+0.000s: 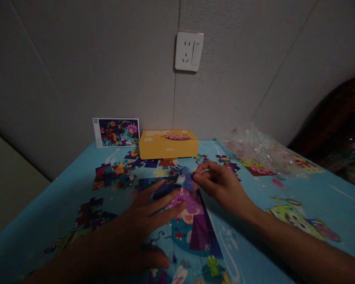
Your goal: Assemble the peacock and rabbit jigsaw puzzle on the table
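Note:
A partly joined jigsaw puzzle (192, 232) lies on the blue cloth, showing a pink creature, purple shapes and a green frog. My left hand (150, 221) rests over its left side, fingers spread and holding nothing. At the puzzle's top right, my right hand (217, 181) pinches a blue-purple puzzle piece (187, 179), blurred by motion. Whether that piece touches the joined part, I cannot tell. Loose puzzle pieces (115, 173) lie in a cluster to the left, and several more sit near the box. My left hand and forearm hide part of the puzzle.
A yellow puzzle box (168, 148) stands at the back near the wall, with a picture card (118, 133) leaning to its left. Crumpled clear plastic (263, 152) covers printed sheets at the back right. A wall socket (189, 52) is above. Cartoon figures decorate the tablecloth (328, 201).

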Demonstrator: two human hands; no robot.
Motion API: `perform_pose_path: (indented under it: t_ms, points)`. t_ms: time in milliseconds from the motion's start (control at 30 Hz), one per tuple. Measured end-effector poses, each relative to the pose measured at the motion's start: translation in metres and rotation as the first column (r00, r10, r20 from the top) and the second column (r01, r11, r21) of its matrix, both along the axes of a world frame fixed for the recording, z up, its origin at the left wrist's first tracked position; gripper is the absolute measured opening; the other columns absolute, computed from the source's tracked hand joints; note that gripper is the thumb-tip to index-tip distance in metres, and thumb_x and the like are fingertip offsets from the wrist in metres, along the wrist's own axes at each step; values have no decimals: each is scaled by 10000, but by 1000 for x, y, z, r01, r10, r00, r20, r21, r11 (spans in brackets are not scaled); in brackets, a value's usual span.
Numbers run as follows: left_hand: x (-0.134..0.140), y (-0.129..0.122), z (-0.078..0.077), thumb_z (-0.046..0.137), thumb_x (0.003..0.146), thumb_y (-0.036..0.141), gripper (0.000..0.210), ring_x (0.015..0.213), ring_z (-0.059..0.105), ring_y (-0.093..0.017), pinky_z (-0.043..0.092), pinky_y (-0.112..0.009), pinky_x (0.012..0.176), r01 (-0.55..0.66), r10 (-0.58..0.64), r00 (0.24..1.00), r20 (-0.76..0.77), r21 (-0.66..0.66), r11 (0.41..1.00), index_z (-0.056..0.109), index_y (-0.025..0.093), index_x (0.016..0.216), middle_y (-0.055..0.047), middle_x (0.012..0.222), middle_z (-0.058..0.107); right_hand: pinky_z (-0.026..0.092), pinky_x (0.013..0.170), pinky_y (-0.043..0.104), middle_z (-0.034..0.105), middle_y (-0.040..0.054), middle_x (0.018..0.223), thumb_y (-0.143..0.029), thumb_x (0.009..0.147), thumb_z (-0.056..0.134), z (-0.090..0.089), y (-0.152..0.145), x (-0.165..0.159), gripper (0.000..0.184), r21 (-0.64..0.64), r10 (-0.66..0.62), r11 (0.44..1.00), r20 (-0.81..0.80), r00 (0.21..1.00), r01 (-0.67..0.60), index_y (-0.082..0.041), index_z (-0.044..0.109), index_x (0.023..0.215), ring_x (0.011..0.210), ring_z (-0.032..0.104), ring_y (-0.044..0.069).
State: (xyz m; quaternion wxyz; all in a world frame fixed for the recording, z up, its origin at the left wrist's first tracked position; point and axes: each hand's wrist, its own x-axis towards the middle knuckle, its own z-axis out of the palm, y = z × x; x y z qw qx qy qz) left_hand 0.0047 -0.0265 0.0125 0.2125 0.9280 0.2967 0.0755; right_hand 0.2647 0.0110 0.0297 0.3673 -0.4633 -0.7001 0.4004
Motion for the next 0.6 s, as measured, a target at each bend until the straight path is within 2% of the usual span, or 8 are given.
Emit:
perform_pose_path:
  t_ms: [67,133,167,233,267,333,433,600]
  points:
    - [0,-1,-1,635,798,610,939,1458,-32,-413,184,-660,1122,15,-15,1000,16,-12,1000,115,347,1535,-72,1558,320,379,479,226,625,-12,614,-428,897,537,-7,-10,-11,262,-52,195,979,-75,978,-199,-166,537,897,487,534,101]
    - [0,-3,-1,609,831,594,885,1463,-45,-380,175,-623,1146,-2,3,1000,31,-27,1000,139,332,1534,-57,1532,374,412,508,239,627,-9,606,-384,926,500,-13,-10,-14,239,-3,277,961,25,961,-277,-162,579,964,512,562,116]
    - [0,-3,-1,595,848,581,855,1465,-49,-369,167,-616,1152,-23,25,999,38,-32,999,146,335,1533,-45,1535,370,431,532,254,635,0,614,-355,935,483,-15,-7,-12,236,67,238,967,118,964,-247,-160,599,1001,531,576,128]
    - [1,-4,0,587,868,548,832,1466,-55,-357,155,-621,1155,-82,83,996,33,-44,996,126,350,1532,-16,1555,328,482,659,313,689,50,743,-299,942,464,-19,7,-7,265,285,34,950,304,952,-125,-157,624,1100,672,627,172]
    - [1,-3,1,591,872,529,832,1465,-59,-355,146,-631,1152,-108,109,994,25,-46,993,112,362,1531,-2,1562,308,487,779,364,708,94,901,-289,937,477,-22,15,-5,282,405,-74,910,364,928,-87,-156,634,1129,836,638,212]
    - [1,-3,4,605,869,504,846,1461,-79,-361,120,-659,1142,-137,137,991,-4,-50,989,92,378,1529,16,1572,278,421,957,461,644,143,1208,-324,920,535,-29,29,-1,367,522,-156,841,489,858,-144,-166,610,1242,1107,555,289]
    - [2,-2,9,599,866,516,859,1449,-119,-380,98,-700,1118,-150,147,988,-56,-67,986,74,372,1530,18,1580,248,387,990,498,608,131,1292,-427,914,558,-38,41,-2,430,533,-165,811,604,780,-242,-199,615,1273,1168,500,322]
    - [1,-1,6,589,859,542,888,1438,-149,-393,124,-723,1098,-157,152,986,-69,-74,985,33,365,1529,17,1585,228,414,929,415,712,69,1066,-374,910,593,-37,41,-5,262,508,-135,828,593,794,-238,-197,711,1062,1018,570,255]
